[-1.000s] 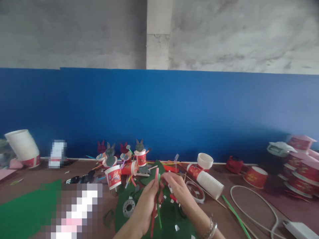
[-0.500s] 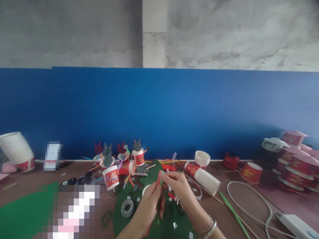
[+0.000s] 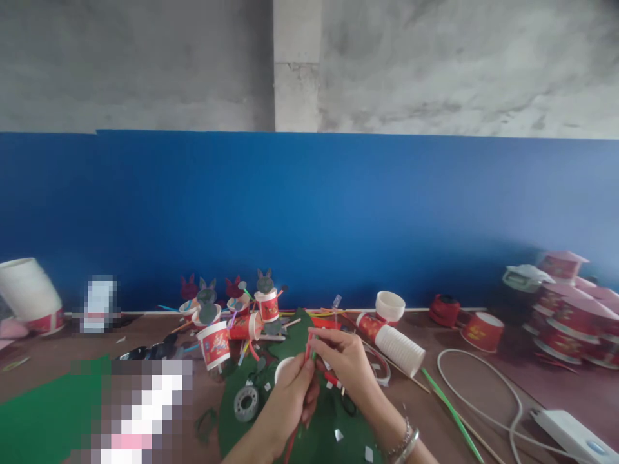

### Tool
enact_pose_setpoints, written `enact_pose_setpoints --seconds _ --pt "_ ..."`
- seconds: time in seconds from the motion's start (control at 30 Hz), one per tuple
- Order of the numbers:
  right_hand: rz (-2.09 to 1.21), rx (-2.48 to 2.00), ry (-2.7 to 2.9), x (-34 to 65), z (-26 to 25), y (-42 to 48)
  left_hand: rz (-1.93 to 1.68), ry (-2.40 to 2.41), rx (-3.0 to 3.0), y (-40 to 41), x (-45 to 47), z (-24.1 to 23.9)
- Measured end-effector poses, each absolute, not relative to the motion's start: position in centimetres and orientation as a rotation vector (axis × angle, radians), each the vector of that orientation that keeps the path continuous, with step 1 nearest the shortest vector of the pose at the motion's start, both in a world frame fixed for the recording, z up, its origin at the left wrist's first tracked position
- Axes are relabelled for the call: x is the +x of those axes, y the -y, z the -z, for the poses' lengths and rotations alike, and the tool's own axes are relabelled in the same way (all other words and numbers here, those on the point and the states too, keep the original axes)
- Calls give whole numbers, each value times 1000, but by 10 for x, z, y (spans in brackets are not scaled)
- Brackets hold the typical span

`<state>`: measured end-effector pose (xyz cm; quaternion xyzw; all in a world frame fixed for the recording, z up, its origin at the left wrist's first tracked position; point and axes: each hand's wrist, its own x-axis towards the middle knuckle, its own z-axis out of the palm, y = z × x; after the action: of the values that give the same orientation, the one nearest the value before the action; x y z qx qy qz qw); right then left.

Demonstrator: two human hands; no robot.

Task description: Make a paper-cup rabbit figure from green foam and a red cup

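Close together over a dark green sheet (image 3: 333, 412), my two hands meet at a thin red straw-like strip (image 3: 308, 345) with a bit of green alongside. My left hand (image 3: 293, 380) is closed round it, thumb on top. The red strip's lower end hangs out below that hand. With thumb and fingertips, my right hand (image 3: 341, 354) pinches the upper end. Fingers hide most of the strip. A white cup-like piece (image 3: 283, 369) shows partly behind my left hand. Left of the hands lies a grey roll of tape (image 3: 246, 403).
Red paper cups with animal-head cutouts (image 3: 265, 303) stand behind at left. On the right lie stacked paper cups (image 3: 400, 350), a green strip (image 3: 452, 407), a white cable (image 3: 517, 386) and a power strip (image 3: 575, 435). Decorated red cups (image 3: 565, 322) are piled at far right.
My right fingertips have shifted slightly over the strip's top, so less green shows there. The left hand's lower fingers have curled in. The view has moved slightly.
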<state>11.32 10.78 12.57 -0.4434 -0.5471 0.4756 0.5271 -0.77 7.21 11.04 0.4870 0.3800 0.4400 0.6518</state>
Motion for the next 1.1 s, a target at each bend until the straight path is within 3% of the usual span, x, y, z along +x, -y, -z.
enact_pose_setpoints --seconds 0.4,0.77,0.87,1.0,1.1 --pt "-1278 -1079 1110 111 -129 -105 -969 -873 1067 -68 -7 -114" --pt "-1255 -1133 1381 138 -128 -119 -910 -913 984 -69 7 -91" --pt "-937 -1262 1482 168 -126 -134 -875 -906 1000 -67 21 -61" --pt "-417 -1797 1902 197 -117 -145 -691 -1015 968 -74 30 -26" --pt "-283 -2000 2002 204 -108 -146 -698 -1120 849 -90 23 -17"
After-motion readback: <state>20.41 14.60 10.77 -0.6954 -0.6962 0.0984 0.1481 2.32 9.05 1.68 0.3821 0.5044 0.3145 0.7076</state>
